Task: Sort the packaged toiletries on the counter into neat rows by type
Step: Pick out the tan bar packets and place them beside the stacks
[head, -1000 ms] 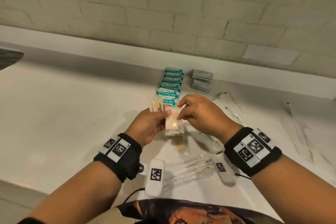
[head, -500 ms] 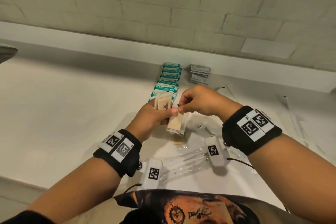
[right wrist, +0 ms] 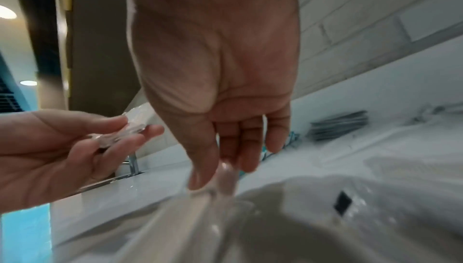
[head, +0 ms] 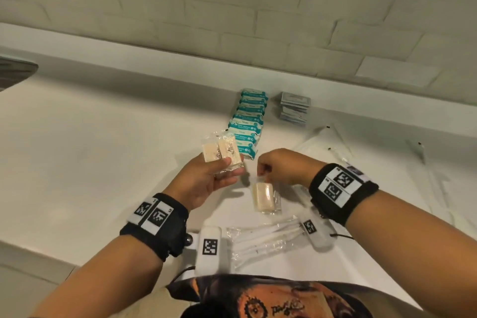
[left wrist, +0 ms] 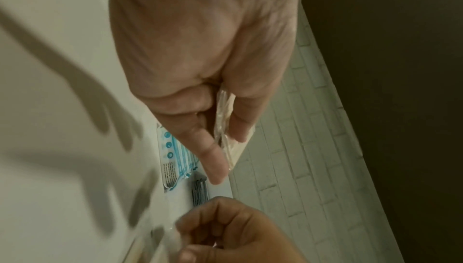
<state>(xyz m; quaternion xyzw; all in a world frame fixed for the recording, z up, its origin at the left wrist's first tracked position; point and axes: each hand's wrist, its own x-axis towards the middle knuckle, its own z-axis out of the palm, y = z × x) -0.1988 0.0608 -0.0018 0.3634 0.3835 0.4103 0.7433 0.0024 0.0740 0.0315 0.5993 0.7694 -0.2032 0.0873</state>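
My left hand (head: 227, 169) holds two cream soap bars in clear wrappers (head: 222, 153), fanned side by side above the counter. The left wrist view shows its thumb and fingers (left wrist: 213, 160) pinching the wrappers (left wrist: 224, 128). My right hand (head: 262, 174) pinches the top edge of a third wrapped soap bar (head: 263, 196), which hangs below it, low over the counter. That bar (right wrist: 275, 217) fills the right wrist view as a blur. I cannot tell whether it touches the counter. A row of teal packets (head: 247, 121) and a stack of grey sachets (head: 294, 108) lie by the back ledge.
Clear packets with long white sticks (head: 263, 237) lie near the front edge, between my wrists. More clear packets (head: 335, 147) are spread over the right of the white counter (head: 90, 162). A brick wall (head: 232, 8) rises behind the ledge. A dark basin rim (head: 15, 72) shows far left.
The two hands, which were together on one soap bar, have parted. The left hand moved up and left with its two bars. The right hand now holds the third bar alone by its wrapper.
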